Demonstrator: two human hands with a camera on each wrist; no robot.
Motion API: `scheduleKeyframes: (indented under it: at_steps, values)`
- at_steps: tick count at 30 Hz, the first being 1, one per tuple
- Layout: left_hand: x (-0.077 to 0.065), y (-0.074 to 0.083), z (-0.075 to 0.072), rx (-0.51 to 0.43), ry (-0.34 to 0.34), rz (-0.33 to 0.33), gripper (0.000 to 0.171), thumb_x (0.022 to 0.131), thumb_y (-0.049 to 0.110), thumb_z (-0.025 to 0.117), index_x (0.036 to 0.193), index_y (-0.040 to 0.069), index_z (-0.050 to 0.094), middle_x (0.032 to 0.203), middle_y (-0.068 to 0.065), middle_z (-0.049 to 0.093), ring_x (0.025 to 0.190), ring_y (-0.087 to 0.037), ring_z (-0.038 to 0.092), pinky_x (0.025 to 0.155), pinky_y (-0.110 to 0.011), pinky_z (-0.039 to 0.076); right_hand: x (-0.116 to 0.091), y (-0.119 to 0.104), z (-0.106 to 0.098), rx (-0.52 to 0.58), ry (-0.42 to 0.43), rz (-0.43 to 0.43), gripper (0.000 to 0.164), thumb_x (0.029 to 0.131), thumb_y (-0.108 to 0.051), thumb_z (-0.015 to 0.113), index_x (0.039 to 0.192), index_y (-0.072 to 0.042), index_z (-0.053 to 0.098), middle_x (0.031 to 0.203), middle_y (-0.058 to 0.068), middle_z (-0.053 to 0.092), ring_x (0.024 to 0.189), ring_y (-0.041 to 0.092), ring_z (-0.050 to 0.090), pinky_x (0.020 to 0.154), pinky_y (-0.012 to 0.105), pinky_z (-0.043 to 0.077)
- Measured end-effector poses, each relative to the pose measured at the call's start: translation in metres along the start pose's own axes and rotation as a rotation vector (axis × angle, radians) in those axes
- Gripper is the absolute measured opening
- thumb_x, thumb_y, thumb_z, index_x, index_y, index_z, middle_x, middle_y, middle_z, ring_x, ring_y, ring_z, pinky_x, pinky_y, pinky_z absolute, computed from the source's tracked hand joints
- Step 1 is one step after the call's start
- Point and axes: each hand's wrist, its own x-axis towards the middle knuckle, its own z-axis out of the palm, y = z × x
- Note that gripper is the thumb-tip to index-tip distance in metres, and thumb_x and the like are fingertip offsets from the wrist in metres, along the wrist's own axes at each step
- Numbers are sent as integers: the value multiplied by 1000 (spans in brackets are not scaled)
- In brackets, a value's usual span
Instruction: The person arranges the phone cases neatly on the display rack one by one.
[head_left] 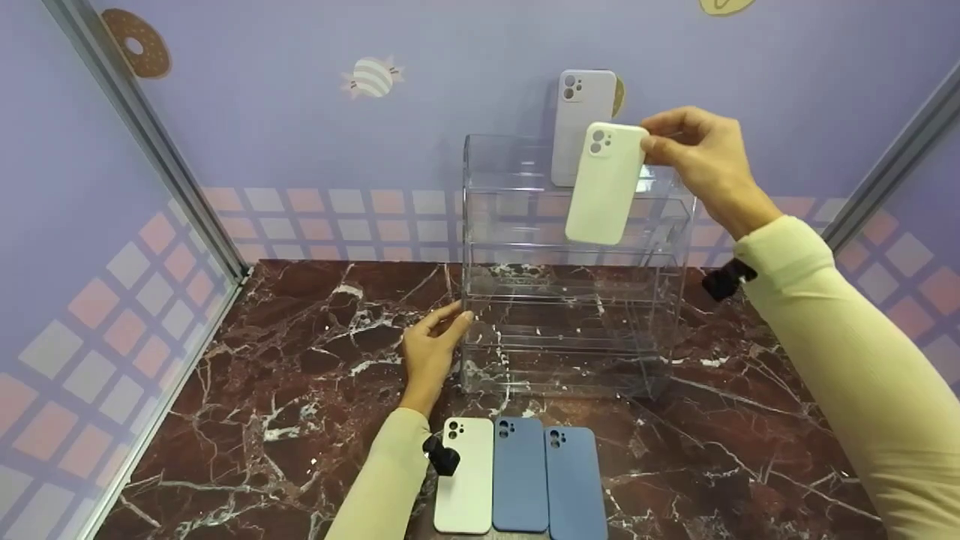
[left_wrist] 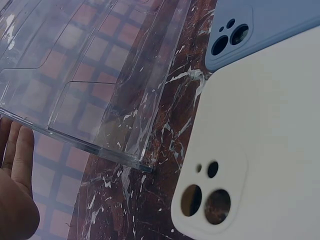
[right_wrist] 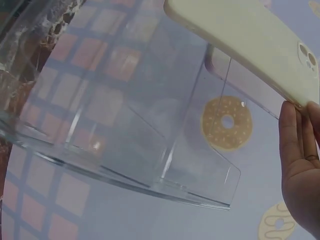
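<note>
My right hand (head_left: 705,161) pinches a cream phone case (head_left: 606,187) by its upper right edge, with the camera cutouts at the top. The case hangs in front of the upper tiers of a clear tiered display rack (head_left: 480,225). Behind it a pale lilac phone case (head_left: 583,124) stands upright on the rack's top tier, partly covered by the cream one. At the rack's left side my left hand (head_left: 433,349) rests its extended fingers (left_wrist: 22,155) against the side panel's edge.
Before the rack, a white phone case (head_left: 465,495) and two blue phone cases, one in the middle (head_left: 519,480) and one on the right (head_left: 576,484), lie side by side on the dark red marbled table (head_left: 300,420). Purple patterned walls (head_left: 300,112) close in the back and sides.
</note>
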Motion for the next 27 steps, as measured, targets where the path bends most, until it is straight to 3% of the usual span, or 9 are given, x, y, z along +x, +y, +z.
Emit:
scheduleKeyframes:
  at_steps: [12,27]
  values:
    - [1,1,6,22,-6,-2,30,91,6,85,118,-4,79,103,-19,79,87,-14,77,77,-25,63,22,-3,6,52,27,-18,19,94,11,73,112,5,75,103,12,73,90,22,74,84,28,64]
    - [-1,3,4,61,5,-12,30,90,10,87,118,0,80,106,-19,78,90,-18,77,78,-26,63,29,11,15,93,12,-6,18,94,13,72,111,7,75,102,13,72,92,23,73,85,31,64]
